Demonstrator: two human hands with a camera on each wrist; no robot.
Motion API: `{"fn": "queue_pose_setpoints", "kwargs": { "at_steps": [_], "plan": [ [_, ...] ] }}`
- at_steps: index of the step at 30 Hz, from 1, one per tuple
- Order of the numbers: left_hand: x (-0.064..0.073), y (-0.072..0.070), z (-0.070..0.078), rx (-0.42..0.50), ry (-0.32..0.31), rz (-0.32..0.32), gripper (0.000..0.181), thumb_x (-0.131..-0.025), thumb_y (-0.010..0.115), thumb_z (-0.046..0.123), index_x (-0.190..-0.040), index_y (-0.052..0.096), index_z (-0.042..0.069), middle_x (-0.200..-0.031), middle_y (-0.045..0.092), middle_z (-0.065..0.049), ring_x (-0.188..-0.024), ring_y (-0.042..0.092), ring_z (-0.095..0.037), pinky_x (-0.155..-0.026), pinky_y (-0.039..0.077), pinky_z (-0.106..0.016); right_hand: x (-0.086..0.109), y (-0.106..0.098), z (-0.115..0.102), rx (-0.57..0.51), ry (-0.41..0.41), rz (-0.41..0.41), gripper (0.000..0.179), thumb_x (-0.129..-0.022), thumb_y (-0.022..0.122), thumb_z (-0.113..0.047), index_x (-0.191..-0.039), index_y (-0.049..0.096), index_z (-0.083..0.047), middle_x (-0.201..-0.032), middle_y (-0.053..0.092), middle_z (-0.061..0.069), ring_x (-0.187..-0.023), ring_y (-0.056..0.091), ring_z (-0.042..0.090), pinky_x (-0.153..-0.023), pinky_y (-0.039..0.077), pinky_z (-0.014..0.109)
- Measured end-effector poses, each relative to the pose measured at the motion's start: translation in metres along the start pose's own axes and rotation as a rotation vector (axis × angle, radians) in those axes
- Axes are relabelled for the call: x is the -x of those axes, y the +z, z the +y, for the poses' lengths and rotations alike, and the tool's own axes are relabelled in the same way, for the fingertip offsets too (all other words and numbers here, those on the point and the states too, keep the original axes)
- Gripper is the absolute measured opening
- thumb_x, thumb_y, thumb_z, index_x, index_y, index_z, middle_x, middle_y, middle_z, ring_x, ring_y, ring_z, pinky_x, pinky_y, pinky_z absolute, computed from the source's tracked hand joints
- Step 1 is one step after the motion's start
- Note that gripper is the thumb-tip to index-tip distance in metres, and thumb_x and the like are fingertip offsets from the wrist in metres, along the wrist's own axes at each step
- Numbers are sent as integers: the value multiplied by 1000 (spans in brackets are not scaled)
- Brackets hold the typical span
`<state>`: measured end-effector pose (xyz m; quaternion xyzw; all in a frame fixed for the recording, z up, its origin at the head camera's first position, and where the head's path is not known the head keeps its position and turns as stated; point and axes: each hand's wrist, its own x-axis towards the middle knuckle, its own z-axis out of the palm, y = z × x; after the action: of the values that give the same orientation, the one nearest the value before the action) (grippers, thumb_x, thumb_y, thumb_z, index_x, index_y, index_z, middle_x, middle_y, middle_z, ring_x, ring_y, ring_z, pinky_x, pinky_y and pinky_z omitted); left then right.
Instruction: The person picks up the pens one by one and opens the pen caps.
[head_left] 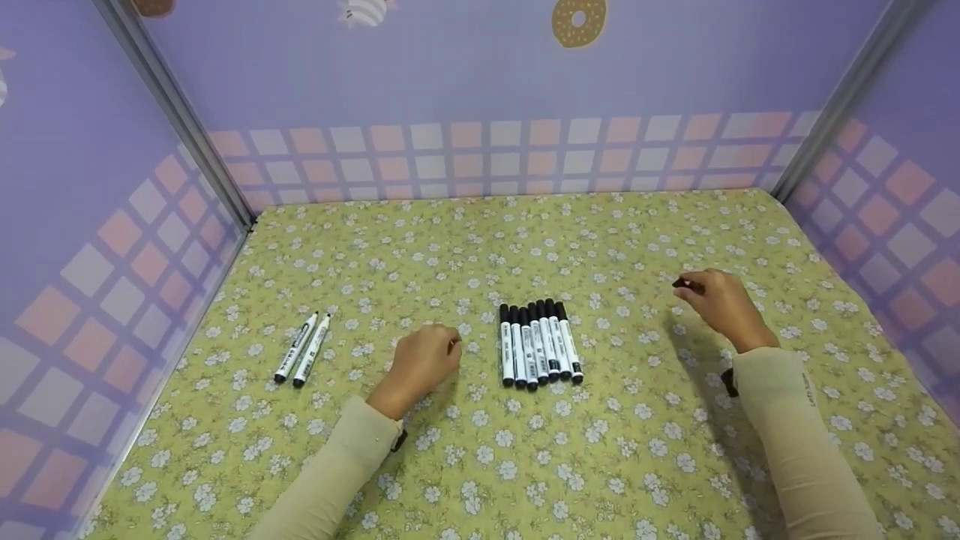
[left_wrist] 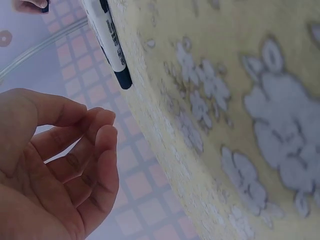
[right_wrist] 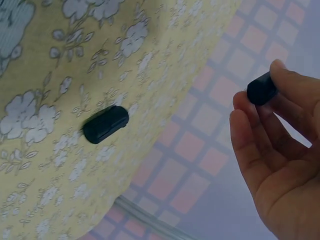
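Observation:
My right hand (head_left: pixel 724 304) pinches a small black marker cap (right_wrist: pixel 262 90) between thumb and fingers, above the right side of the cloth. A second black cap (right_wrist: pixel 106 124) lies on the cloth in the right wrist view; my hand seems to hide it from the head view. Loosely curled and holding nothing, my left hand (head_left: pixel 426 361) hovers left of a row of several capped whiteboard markers (head_left: pixel 540 349). Part of one white marker (left_wrist: pixel 109 40) shows beyond it in the left wrist view. Two uncapped markers (head_left: pixel 303 351) lie side by side farther left, tips pointing away.
A yellow-green floral cloth (head_left: pixel 480 465) covers the table. Purple panels with a checkered band (head_left: pixel 480 90) rise at the back and both sides, with grey metal posts (head_left: pixel 180 112) at the corners.

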<state>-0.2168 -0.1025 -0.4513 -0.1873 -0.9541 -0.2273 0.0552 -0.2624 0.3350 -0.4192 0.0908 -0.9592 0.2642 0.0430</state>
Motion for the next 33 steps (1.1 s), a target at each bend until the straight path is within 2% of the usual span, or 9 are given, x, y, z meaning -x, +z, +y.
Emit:
{"fn": "queue_pose_setpoints", "kwargs": {
  "at_steps": [5, 9, 12, 14, 17, 19, 27, 33],
  "plan": [
    [1, 3, 5, 26, -9, -23, 34, -97, 51, 12, -65, 62, 14, -52, 44, 4, -45, 28, -8, -44, 24, -24, 2, -4, 13, -40, 59, -1, 41, -99, 55, -14, -131, 53, 10, -119, 58, 34, -101, 62, 43, -84, 50, 55],
    [2, 5, 9, 24, 7, -29, 34, -95, 51, 11, -62, 59, 15, -54, 45, 4, -46, 30, -7, -45, 26, -24, 3, -4, 24, -60, 103, -22, 41, -99, 54, -13, -132, 51, 11, -122, 57, 35, -104, 61, 46, -85, 50, 55],
    [3, 7, 12, 25, 11, -34, 33, -94, 52, 10, -62, 58, 15, -56, 46, 4, -48, 31, -7, -46, 27, -24, 4, -5, 32, -63, 125, -36, 41, -98, 54, -10, -133, 50, 12, -122, 56, 37, -102, 62, 45, -78, 53, 51],
    [3, 9, 13, 30, 11, -38, 35, -94, 53, 10, -60, 54, 16, -56, 44, 4, -48, 31, -8, -46, 26, -24, 5, -5, 37, -69, 147, -47, 41, -98, 53, -8, -133, 48, 13, -123, 55, 37, -100, 63, 45, -71, 53, 44],
    [4, 11, 15, 34, 11, -46, 38, -94, 52, 9, -57, 48, 17, -55, 40, 4, -48, 29, -8, -45, 25, -24, 6, -6, 44, -76, 189, -65, 42, -98, 51, -7, -134, 47, 13, -125, 53, 39, -98, 63, 44, -64, 49, 34],
    [4, 12, 17, 38, 10, -50, 39, -93, 51, 9, -56, 45, 18, -55, 38, 5, -47, 28, -8, -45, 25, -23, 8, -7, 48, -70, 216, -77, 42, -99, 50, -8, -134, 47, 14, -125, 51, 39, -96, 62, 43, -63, 48, 32],
    [4, 16, 19, 12, 31, -49, 32, -94, 52, 11, -63, 56, 17, -58, 44, 5, -50, 32, -7, -48, 28, -24, 12, -7, 60, -86, 296, -148, 44, -99, 47, -10, -134, 45, 16, -127, 49, 40, -101, 60, 42, -70, 51, 36],
    [5, 17, 20, 45, 41, -68, 31, -95, 52, 10, -65, 59, 14, -56, 45, 4, -47, 29, -7, -46, 26, -24, 16, -8, 63, -105, 322, -192, 46, -100, 46, -12, -135, 42, 17, -129, 48, 40, -104, 60, 40, -68, 49, 32]
  ]
}}
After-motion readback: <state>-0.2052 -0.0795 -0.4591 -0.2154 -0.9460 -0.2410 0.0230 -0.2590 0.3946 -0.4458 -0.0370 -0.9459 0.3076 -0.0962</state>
